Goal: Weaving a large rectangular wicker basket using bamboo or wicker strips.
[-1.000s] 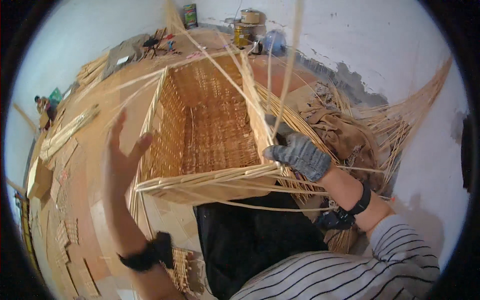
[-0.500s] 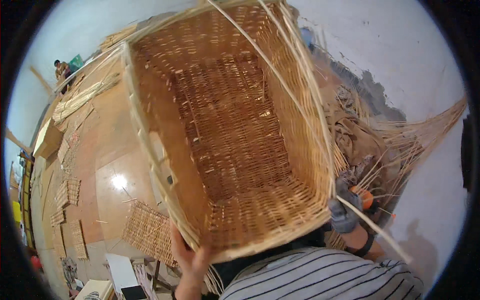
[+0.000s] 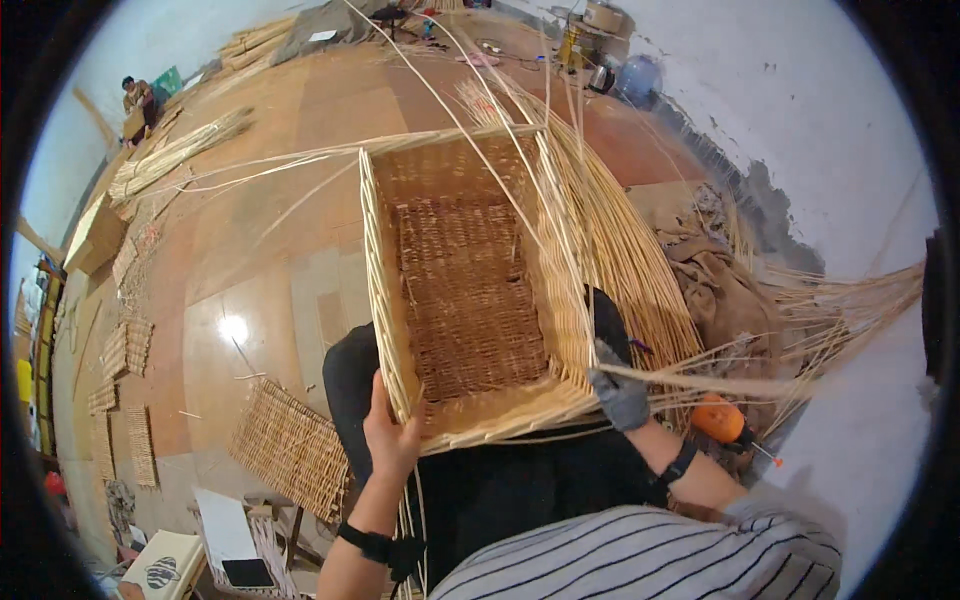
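Note:
A rectangular wicker basket (image 3: 376,270) with a light braided rim and a darker woven bottom rests on my dark-clothed lap, its open top toward me. My bare left hand (image 3: 393,437) grips the rim at the near left corner, thumb inside. At the near right corner my right hand (image 3: 620,398), in a grey glove, closes on the rim. A pale willow rod (image 3: 690,381) runs out to the right from beside the glove; whether the fingers also hold it is unclear. Other long rods (image 3: 440,100) stick out from the rim at the far side.
A large bundle of rods (image 3: 640,270) lies right of the basket, beside brown sacking (image 3: 715,285). An orange-bodied tool (image 3: 717,418) lies near my right forearm. Woven panels (image 3: 290,450) are on the floor at left. A person (image 3: 138,105) sits far left.
The basket has come down from close to the camera onto my lap, uncovering the rod bundle and floor beyond. Both hands have moved with it, keeping hold of the near corners.

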Demonstrator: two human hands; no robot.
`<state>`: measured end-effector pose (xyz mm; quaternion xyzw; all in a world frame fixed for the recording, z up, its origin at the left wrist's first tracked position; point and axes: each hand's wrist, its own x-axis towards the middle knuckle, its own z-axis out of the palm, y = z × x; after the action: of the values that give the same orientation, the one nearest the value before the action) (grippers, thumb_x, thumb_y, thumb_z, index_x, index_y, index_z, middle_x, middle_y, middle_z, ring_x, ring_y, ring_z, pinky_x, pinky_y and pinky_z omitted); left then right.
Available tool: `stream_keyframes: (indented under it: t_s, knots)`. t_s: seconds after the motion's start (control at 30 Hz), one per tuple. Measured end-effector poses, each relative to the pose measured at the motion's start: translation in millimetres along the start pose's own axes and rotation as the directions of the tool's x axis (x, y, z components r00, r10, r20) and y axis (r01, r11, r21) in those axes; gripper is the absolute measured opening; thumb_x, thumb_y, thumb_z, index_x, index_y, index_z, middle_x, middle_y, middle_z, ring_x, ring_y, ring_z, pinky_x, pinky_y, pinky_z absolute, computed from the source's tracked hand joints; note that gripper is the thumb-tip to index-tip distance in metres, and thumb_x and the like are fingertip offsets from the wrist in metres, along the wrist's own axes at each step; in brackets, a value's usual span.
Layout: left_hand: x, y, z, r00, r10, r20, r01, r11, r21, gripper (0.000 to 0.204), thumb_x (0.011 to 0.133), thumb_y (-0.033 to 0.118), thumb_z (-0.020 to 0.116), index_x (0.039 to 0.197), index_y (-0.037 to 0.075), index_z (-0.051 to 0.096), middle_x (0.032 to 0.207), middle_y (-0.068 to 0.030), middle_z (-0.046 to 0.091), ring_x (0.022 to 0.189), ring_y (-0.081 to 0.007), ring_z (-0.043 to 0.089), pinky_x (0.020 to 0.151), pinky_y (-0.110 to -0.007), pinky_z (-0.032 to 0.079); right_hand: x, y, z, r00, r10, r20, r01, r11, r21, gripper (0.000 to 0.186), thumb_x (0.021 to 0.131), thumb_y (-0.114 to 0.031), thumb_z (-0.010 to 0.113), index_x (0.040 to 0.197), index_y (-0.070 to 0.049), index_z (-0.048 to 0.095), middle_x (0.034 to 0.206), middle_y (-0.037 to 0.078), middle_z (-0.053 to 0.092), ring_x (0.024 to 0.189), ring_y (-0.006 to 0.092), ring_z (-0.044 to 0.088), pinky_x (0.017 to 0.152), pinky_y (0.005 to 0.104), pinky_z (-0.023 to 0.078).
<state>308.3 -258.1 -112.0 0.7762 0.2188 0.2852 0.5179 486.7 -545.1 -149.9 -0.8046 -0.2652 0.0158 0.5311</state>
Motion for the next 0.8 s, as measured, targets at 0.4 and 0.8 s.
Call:
stream_keyframes:
  t_s: [0.4,0.8]
  knots:
    - [108,62,32,0.812,0.341,0.474,-0.578,0.58,0.573,0.06,0.071,0.013,0.059,0.123,-0.005,0.036,0.131,-0.0214,0.031,0.124,-0.0358,0.028,0.103,-0.044,0.023,66,-43,-16,0.96,0.056,0.275,0.073,0.896,-0.438,0.039,0.084,-0.022,0.056,0.117,-0.003,0.051,0.111,0.015,0.057,0.101,0.0259,0.056,0.086,0.0319,0.044]
    - [314,-16,-156,0.972,-0.147,0.185,-0.044,0.656,0.753,0.043,0.091,0.033,0.033,0.113,0.002,0.053,0.109,-0.0149,0.056,0.099,-0.0273,0.05,0.087,-0.04,0.038,61,-52,-6,0.98,-0.109,0.169,0.146,0.964,-0.223,0.037,0.081,-0.018,0.057,0.115,-0.003,0.053,0.113,0.015,0.055,0.102,0.0283,0.055,0.087,0.0346,0.043]
